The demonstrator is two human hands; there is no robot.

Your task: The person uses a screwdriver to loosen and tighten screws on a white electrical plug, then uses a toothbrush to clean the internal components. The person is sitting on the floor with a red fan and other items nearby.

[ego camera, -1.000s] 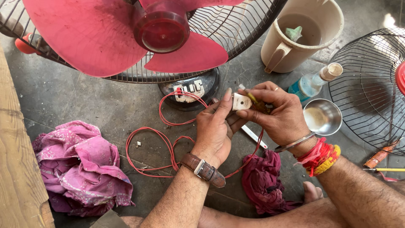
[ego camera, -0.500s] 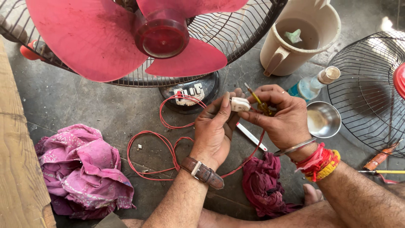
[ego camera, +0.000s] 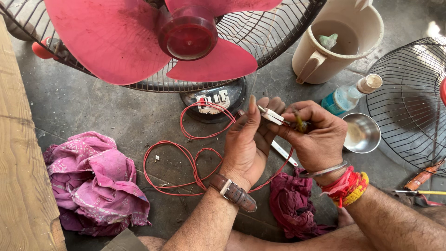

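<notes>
Leftmost, a wooden plank (ego camera: pixel 18 153) runs along the edge, and just beside it a crumpled pink cloth (ego camera: pixel 95 183) lies on the concrete floor (ego camera: pixel 107 116). Above, the red fan blades (ego camera: pixel 139 42) sit before a wire grille (ego camera: pixel 274 35), with the fan's dark round base (ego camera: pixel 213 100) below carrying a small pale label with red marks. A red wire (ego camera: pixel 186 160) loops across the floor from that base toward the hands.

At centre, the left hand (ego camera: pixel 248 142), with a brown watch strap, has its fingers extended and lightly curled against a small white part (ego camera: pixel 272 116), which sits between the two hands above the floor. The right hand (ego camera: pixel 313 137) has its fingers clenched around a thin tool with a yellowish handle, its tip meeting the white part; whether the tip grips or only touches it I cannot tell.

As I judge it, the part could slip from so light a pinch and drop among the wire loops, or the tool tip could skid into the left fingers.

Further right stand a cream plastic jug (ego camera: pixel 339 42), a small clear bottle (ego camera: pixel 350 95) with a bluish label and tan cap, a steel bowl (ego camera: pixel 362 135), and a loose wire guard (ego camera: pixel 413 102).
</notes>
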